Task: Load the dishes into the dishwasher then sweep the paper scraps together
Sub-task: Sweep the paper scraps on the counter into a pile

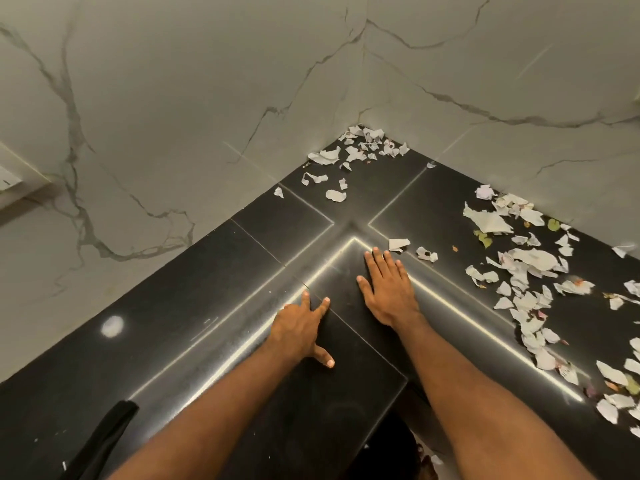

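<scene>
surface: black polished surface point(263, 220), L-shaped, seen at its corner; seams and bright light streaks run across it
walls: grey-white marble-look walls point(173, 98) meet behind the corner
left hand: left hand point(299, 327) on the surface near the front edge, two fingers stretched forward with tips on the stone, thumb splayed back toward the person, other fingers not clearly seen; holds nothing
right hand: right hand point(389, 292) palm down and flat on the surface, fingers straight and close together, pointing at the back corner; holds nothing
hands together: side by side, near each other, not touching; the right one reaches further forward
paper scraps: torn white pieces, scattered in separate groups, not in one pile
corner cluster: corner cluster point(363, 145) packed where the walls meet, a few stragglers trailing out toward the person
right band: loose band point(526, 268) of scraps along the right arm of the surface, from the wall to the frame edge, well apart from the corner cluster
near pieces: small piece point(399, 244) just beyond the right fingertips, not touched; second piece point(426, 253) just beside it
mixed in: green bits point(553, 224) and pinkish specks among the loose band
lower left: black strap-like thing point(104, 434) on the surface, cannot tell what it is
left edge: pale wall plate point(10, 181) on the left wall, cut off by the frame
glare: round white light spot point(112, 326) on the surface left of the left hand
</scene>
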